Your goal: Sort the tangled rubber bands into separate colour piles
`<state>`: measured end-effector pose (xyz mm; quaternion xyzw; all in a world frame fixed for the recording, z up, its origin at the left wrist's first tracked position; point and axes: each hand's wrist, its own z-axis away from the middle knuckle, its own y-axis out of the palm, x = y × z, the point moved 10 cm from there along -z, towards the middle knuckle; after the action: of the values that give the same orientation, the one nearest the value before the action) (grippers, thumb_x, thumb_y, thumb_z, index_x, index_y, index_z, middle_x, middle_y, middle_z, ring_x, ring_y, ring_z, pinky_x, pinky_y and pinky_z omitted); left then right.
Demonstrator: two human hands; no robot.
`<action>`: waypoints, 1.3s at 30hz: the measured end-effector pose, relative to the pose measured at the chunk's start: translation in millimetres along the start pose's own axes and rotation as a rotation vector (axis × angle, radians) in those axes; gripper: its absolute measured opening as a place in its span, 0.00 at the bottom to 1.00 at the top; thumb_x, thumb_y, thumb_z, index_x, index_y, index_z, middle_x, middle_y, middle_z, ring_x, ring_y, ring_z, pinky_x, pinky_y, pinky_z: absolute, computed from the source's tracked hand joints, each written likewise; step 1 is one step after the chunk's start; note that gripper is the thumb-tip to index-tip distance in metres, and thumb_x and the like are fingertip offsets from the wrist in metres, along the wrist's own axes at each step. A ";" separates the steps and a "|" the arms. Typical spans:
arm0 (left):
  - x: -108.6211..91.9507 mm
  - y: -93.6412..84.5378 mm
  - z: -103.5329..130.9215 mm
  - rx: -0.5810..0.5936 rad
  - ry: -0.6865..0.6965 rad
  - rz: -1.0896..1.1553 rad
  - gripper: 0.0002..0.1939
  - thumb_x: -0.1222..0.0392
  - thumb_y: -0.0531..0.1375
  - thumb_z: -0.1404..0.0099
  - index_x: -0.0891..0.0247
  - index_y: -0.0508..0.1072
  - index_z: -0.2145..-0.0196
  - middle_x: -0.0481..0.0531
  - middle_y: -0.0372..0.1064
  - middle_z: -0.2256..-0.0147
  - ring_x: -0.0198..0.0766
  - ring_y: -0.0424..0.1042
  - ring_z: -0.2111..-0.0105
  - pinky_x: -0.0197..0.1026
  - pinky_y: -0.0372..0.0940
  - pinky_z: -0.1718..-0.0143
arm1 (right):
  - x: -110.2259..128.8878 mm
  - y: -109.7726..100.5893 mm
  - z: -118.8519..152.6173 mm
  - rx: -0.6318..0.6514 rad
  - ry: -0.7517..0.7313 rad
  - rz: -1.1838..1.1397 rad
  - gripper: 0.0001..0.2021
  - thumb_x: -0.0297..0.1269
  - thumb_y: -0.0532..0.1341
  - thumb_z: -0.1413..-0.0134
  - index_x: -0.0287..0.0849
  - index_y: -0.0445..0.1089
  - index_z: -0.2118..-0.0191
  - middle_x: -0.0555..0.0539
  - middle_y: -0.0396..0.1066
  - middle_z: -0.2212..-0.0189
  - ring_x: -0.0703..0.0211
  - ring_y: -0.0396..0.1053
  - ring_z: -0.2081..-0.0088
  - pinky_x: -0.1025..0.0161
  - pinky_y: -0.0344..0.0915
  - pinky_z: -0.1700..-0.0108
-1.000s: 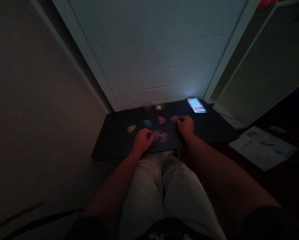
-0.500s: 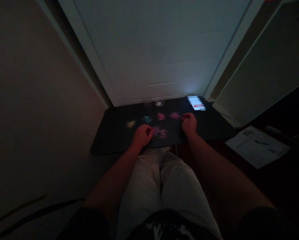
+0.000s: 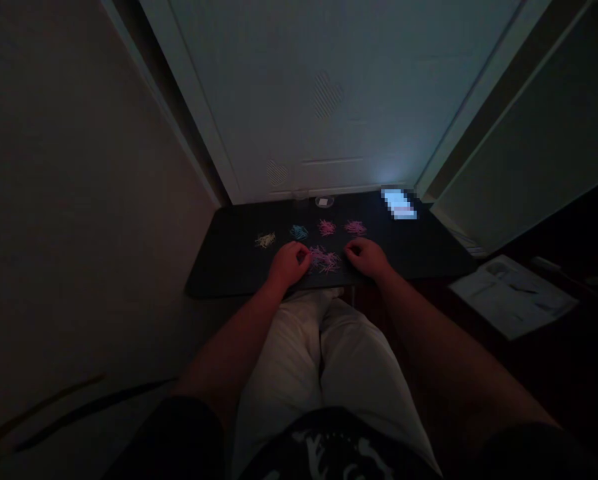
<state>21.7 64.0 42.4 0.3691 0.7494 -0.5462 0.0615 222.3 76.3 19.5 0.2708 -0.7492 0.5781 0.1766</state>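
A pile of thin purple and pink sticks (image 3: 325, 259) lies near the front edge of the black tabletop (image 3: 229, 267). At its left side rests my left hand (image 3: 289, 265), thumb and fingers curled together; anything between the tips is too small and dark to make out. My right hand (image 3: 367, 257) is just right of the pile, fingertips also drawn together, their contents unclear. Behind stand smaller piles in a row: yellow sticks (image 3: 265, 240), blue sticks (image 3: 299, 232), pink sticks (image 3: 327, 227) and pinkish-purple sticks (image 3: 355, 228).
A lit phone (image 3: 399, 203) lies at the back right, its screen blurred out. Along the back edge are a small round clear dish (image 3: 324, 201) and a dim clear container (image 3: 300, 195). A white door (image 3: 379, 80) rises behind. Printed paper (image 3: 513, 295) lies lower right.
My right hand has come from beside the pinkish-purple pile toward me and left, closer to the front pile. My left hand stays at that pile. The view has shifted slightly.
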 end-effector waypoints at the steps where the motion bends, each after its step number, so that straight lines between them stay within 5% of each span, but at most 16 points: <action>1: -0.6 -0.3 -0.1 -0.002 0.002 0.003 0.05 0.60 0.56 0.41 0.63 0.70 0.70 0.51 0.68 0.69 0.37 0.67 0.66 0.39 0.62 0.64 | 4.5 2.9 2.3 0.031 -0.036 0.003 0.07 0.37 0.58 0.53 0.43 0.73 0.69 0.48 0.72 0.70 0.59 0.67 0.68 0.64 0.60 0.65; 7: -1.3 -0.9 0.0 -0.005 -0.002 0.008 0.05 0.60 0.57 0.41 0.63 0.70 0.70 0.51 0.68 0.70 0.37 0.67 0.67 0.40 0.62 0.63 | 20.2 10.1 13.6 0.107 -0.160 0.024 0.07 0.38 0.62 0.56 0.42 0.73 0.69 0.49 0.69 0.71 0.60 0.65 0.68 0.64 0.60 0.65; 16: -2.9 -0.9 -0.3 -0.011 0.002 0.025 0.05 0.60 0.56 0.40 0.63 0.70 0.71 0.51 0.68 0.70 0.37 0.66 0.67 0.40 0.62 0.63 | 17.6 10.3 15.6 0.073 -0.103 0.064 0.06 0.36 0.59 0.49 0.42 0.72 0.70 0.47 0.70 0.70 0.59 0.66 0.67 0.63 0.59 0.63; 23: -2.8 1.0 -1.8 -0.003 -0.006 0.039 0.05 0.60 0.57 0.41 0.62 0.70 0.70 0.51 0.68 0.69 0.38 0.67 0.66 0.40 0.62 0.62 | 13.9 9.9 9.4 0.082 -0.011 -0.164 0.08 0.39 0.56 0.49 0.41 0.70 0.70 0.48 0.71 0.73 0.60 0.66 0.71 0.63 0.61 0.67; 32: -8.3 -3.1 1.9 -0.017 0.021 0.053 0.09 0.60 0.56 0.39 0.62 0.72 0.61 0.52 0.69 0.64 0.38 0.68 0.62 0.41 0.63 0.58 | 43.3 32.0 -8.9 0.109 -0.077 -0.404 0.07 0.39 0.57 0.52 0.41 0.68 0.71 0.50 0.69 0.75 0.60 0.65 0.72 0.63 0.62 0.68; 36: -12.6 -2.1 2.3 -0.001 0.046 0.073 0.16 0.59 0.56 0.38 0.60 0.69 0.51 0.53 0.68 0.57 0.39 0.67 0.57 0.41 0.63 0.54 | 52.5 38.8 -8.2 0.111 -0.107 -0.387 0.07 0.38 0.56 0.51 0.42 0.67 0.71 0.49 0.69 0.75 0.60 0.65 0.72 0.63 0.62 0.67; 39: -13.6 2.9 1.5 0.041 0.050 0.056 0.12 0.59 0.55 0.37 0.59 0.72 0.56 0.52 0.69 0.59 0.39 0.68 0.57 0.41 0.63 0.54 | 58.1 39.8 -3.1 0.097 -0.157 -0.283 0.06 0.37 0.55 0.49 0.42 0.67 0.69 0.49 0.68 0.73 0.60 0.65 0.70 0.63 0.61 0.66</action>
<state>32.8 56.5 46.3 0.4047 0.7288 -0.5500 0.0502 151.9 74.9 23.3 0.4260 -0.6863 0.5601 0.1839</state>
